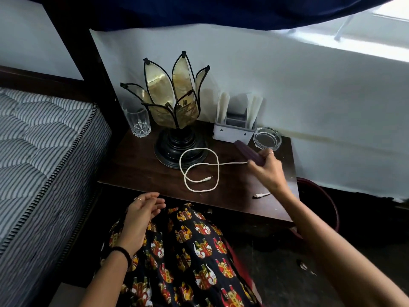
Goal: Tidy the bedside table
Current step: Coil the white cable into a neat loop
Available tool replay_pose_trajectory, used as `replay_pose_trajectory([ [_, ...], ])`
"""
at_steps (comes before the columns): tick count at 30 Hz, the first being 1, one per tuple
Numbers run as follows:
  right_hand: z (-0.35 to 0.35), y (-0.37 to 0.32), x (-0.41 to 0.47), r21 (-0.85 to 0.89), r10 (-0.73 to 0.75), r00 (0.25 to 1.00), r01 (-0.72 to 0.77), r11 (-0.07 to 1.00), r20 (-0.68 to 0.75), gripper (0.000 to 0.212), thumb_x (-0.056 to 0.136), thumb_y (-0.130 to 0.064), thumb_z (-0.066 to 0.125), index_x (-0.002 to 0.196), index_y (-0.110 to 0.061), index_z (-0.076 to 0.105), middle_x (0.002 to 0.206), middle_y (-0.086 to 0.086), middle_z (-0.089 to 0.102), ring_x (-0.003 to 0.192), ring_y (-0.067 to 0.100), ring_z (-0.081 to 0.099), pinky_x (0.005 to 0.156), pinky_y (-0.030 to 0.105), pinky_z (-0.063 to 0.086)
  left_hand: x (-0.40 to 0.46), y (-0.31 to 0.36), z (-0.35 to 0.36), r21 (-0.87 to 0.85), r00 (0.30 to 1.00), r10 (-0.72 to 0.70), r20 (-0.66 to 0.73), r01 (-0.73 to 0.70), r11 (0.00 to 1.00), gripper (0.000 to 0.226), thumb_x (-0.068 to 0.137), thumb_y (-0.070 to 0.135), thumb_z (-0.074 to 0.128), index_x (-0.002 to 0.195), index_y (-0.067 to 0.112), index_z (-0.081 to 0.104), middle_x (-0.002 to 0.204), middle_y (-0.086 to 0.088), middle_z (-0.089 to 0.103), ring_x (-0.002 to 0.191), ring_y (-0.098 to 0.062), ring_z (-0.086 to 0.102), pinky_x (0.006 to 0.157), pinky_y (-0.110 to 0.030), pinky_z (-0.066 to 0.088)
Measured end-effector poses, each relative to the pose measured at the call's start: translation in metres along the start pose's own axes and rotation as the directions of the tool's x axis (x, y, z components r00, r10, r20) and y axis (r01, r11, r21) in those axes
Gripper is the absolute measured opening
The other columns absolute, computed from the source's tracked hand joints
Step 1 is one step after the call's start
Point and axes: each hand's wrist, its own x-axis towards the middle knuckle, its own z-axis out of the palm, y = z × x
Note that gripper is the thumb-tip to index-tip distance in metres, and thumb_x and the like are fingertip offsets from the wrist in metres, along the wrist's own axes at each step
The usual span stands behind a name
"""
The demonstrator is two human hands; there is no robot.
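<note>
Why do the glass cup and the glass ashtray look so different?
The cup is tall and narrow; the ashtray is low and wide. The cup stands left of the lamp, near the bed; the ashtray sits on the right, beside the grey holder and close to the right hand. The cup has a cut pattern at its base; the ashtray has a notched rim. Both are clear glass and look empty.

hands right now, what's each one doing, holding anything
Left hand: open, empty, hanging over the lap.
Right hand: closed in a grip on the purple object above the bedside table.
</note>
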Motion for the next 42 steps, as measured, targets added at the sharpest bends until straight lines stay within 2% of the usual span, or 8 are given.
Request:
replay_pose_trajectory([
  [2, -0.005, -0.005, 0.019, 0.194, 0.083, 0.996, -0.089, 0.977, 0.041, 0.028, 0.075, -0.032, 0.070, 0.098, -0.018, 0.060, 0.087, 0.003, 0.067, 0.071, 0.013, 0.063, 0.061, 0.018, 0.050, 0.000, 0.001, 0.000, 0.004, 1.000, -0.001, 0.003, 0.001, 1.000, 0.017, 0.096, 0.008, 0.047, 0.106, 0.008, 0.061, 0.101, -0.014, 0.068, 0.095, -0.024, 0.066, 0.077, -0.027, 0.050],
  [5, -0.007, -0.010, 0.042, 0.577, 0.238, 0.923, -0.377, 0.724, 0.304, 0.033, 0.080, -0.023, 0.074, 0.106, -0.006, 0.064, 0.103, 0.011, 0.065, 0.089, 0.017, 0.065, 0.066, 0.032, 0.061, 0.001, 0.000, -0.001, 0.002, 1.000, -0.005, -0.001, 0.005, 1.000, 0.017, 0.096, 0.008, 0.047, 0.103, 0.011, 0.062, 0.101, -0.014, 0.069, 0.095, -0.024, 0.067, 0.077, -0.028, 0.050],
  [12, 0.007, 0.005, 0.062, 0.721, 0.267, 0.864, -0.503, 0.478, 0.426, 0.018, 0.090, -0.012, 0.064, 0.105, -0.007, 0.057, 0.107, 0.012, 0.063, 0.105, 0.028, 0.062, 0.068, 0.033, 0.062, 0.002, -0.003, -0.005, 0.000, 1.000, -0.019, -0.011, 0.019, 1.000, 0.016, 0.095, 0.009, 0.049, 0.103, 0.012, 0.063, 0.100, -0.013, 0.070, 0.095, -0.023, 0.068, 0.078, -0.028, 0.051],
  [19, 0.031, 0.017, 0.072, 0.498, 0.294, 0.918, -0.392, 0.773, 0.267, 0.026, 0.085, 0.005, 0.059, 0.110, 0.000, 0.059, 0.099, 0.011, 0.065, 0.094, 0.023, 0.062, 0.099, 0.044, 0.050, 0.004, -0.003, -0.002, 0.019, 1.000, -0.017, -0.011, 0.017, 1.000, 0.017, 0.095, 0.010, 0.049, 0.103, 0.013, 0.063, 0.101, -0.011, 0.070, 0.094, -0.020, 0.068, 0.078, -0.027, 0.050],
  [25, 0.037, 0.019, 0.071, 0.283, 0.317, 0.937, -0.346, 0.895, 0.145, 0.032, 0.078, -0.005, 0.063, 0.110, -0.009, 0.067, 0.108, 0.012, 0.071, 0.105, 0.029, 0.065, 0.098, 0.043, 0.049, 0.003, -0.001, -0.001, 0.019, 1.000, -0.019, -0.017, 0.019, 1.000, 0.017, 0.096, 0.009, 0.048, 0.104, 0.012, 0.062, 0.101, -0.011, 0.070, 0.095, -0.021, 0.067, 0.077, -0.026, 0.050],
  [30, 0.034, 0.001, 0.034, 0.071, 0.083, 0.995, -0.079, 0.994, -0.051, 0.030, 0.077, 0.001, 0.058, 0.106, -0.005, 0.065, 0.108, 0.017, 0.066, 0.101, 0.029, 0.062, 0.085, 0.027, 0.045, 0.004, 0.000, 0.000, 0.021, 1.000, -0.018, -0.021, 0.019, 1.000, 0.017, 0.096, 0.009, 0.047, 0.105, 0.011, 0.061, 0.101, -0.012, 0.069, 0.095, -0.022, 0.067, 0.078, -0.027, 0.050],
  [36, 0.062, -0.017, -0.035, -0.150, -0.463, 0.795, 0.552, 0.820, 0.392, 0.022, 0.089, -0.015, 0.058, 0.110, -0.010, 0.064, 0.111, 0.008, 0.057, 0.102, 0.028, 0.056, 0.092, 0.035, 0.044, 0.002, -0.001, 0.000, 0.037, 1.000, -0.012, -0.003, 0.012, 0.999, 0.017, 0.096, 0.011, 0.048, 0.106, 0.011, 0.062, 0.102, -0.012, 0.069, 0.095, -0.022, 0.067, 0.077, -0.026, 0.050],
  [42, 0.099, -0.037, -0.053, -0.394, -0.432, 0.754, 0.638, 0.661, 0.495, 0.039, 0.096, -0.031, 0.048, 0.132, -0.015, 0.051, 0.129, 0.004, 0.049, 0.122, 0.026, 0.043, 0.101, 0.039, 0.037, -0.002, 0.001, -0.002, 0.030, 1.000, -0.017, -0.008, 0.017, 0.999, 0.017, 0.096, 0.010, 0.047, 0.105, 0.010, 0.062, 0.103, -0.013, 0.069, 0.096, -0.023, 0.067, 0.077, -0.027, 0.050],
])
